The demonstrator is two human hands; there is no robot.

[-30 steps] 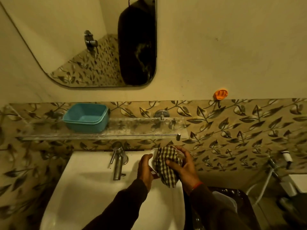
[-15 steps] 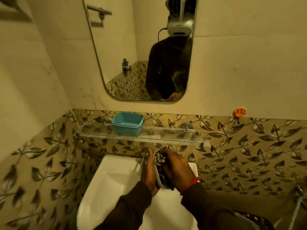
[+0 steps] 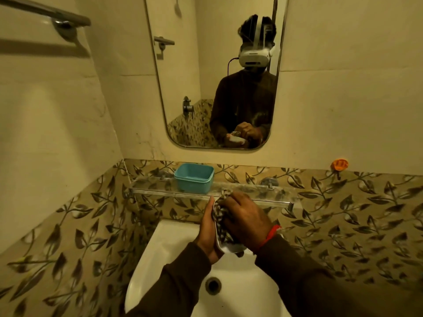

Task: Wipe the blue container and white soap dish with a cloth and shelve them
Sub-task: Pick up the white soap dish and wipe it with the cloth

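Observation:
The blue container [image 3: 194, 178] stands upright on the glass shelf [image 3: 281, 197], left of its middle. Over the sink, my left hand [image 3: 208, 232] grips the white soap dish [image 3: 230, 248], held on edge; only its lower rim shows. My right hand [image 3: 246, 219] presses a checked cloth [image 3: 220, 216] into the dish. Both hands are just below the shelf's front rail and to the right of the container.
A white sink [image 3: 164, 259] with a drain [image 3: 213, 285] lies under my hands. A mirror [image 3: 215, 72] hangs above the shelf. A towel bar [image 3: 45, 13] sticks out at top left. An orange hook [image 3: 340, 164] is on the wall at right.
The view tilted up and back, so the mirror and towel bar came in. My hands stayed together on the dish and cloth; the right hand now covers most of the cloth inside the dish.

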